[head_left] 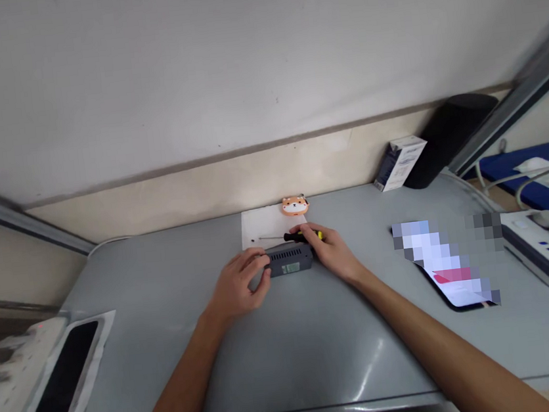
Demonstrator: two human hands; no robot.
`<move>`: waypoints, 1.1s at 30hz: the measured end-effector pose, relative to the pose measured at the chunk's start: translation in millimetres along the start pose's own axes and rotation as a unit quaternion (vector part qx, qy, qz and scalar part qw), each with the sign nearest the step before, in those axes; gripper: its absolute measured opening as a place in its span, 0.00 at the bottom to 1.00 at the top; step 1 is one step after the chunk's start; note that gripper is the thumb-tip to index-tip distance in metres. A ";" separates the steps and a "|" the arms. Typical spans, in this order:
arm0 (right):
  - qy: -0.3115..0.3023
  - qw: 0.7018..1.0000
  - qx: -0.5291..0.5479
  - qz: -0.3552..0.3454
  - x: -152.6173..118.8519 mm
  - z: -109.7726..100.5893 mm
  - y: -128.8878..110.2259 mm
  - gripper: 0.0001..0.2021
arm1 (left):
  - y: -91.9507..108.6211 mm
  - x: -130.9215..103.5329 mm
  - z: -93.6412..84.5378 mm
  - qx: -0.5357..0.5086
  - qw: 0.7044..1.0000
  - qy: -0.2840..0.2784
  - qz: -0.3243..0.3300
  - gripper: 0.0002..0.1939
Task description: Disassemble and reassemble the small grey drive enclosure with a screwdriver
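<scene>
A dark grey box with a row of vent slots and a pale label stands on the grey table. My left hand grips its left end, thumb in front and fingers over the top. Between the fingers of my right hand is a screwdriver with a black and yellow handle, its thin shaft pointing left behind the box. That hand also rests by the box's right end; whether it presses on it, I cannot tell. Near the screwdriver's tip, a tiny dark piece lies on a white sheet of paper.
An orange dog-face case sits at the paper's back edge. A lit phone, a power strip, a small carton and a black cylinder are to the right. At left lie a dark phone and a white strip.
</scene>
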State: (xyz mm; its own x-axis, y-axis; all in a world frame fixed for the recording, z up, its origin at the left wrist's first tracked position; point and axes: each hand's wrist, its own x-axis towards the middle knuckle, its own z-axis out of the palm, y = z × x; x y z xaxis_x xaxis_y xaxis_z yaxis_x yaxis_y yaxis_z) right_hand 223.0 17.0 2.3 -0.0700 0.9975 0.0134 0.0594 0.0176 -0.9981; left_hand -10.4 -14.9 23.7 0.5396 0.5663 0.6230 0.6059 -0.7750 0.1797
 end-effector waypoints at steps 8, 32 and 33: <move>0.104 0.963 0.234 0.088 6.4 -12.8 -0.7 0.21 | -6.4 1.6 -16.2 0.011 0.999 -0.022 -0.029 0.09; 0.185 0.927 0.317 0.075 10.6 -31.3 10.6 0.11 | 21.7 7.6 21.8 0.083 0.994 0.067 -0.018 0.09; 0.186 0.926 0.320 0.076 10.6 -31.3 10.6 0.10 | 22.5 8.2 22.1 0.087 0.994 0.063 -0.013 0.10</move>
State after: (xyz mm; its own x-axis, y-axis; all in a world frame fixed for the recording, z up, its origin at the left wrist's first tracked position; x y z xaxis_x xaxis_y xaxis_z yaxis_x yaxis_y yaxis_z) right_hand 254.1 30.0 -6.2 0.2452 0.9422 -0.2285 -0.5695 -0.0507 -0.8204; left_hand 20.5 -21.5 16.0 0.4505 0.5376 0.7127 0.7165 -0.6940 0.0705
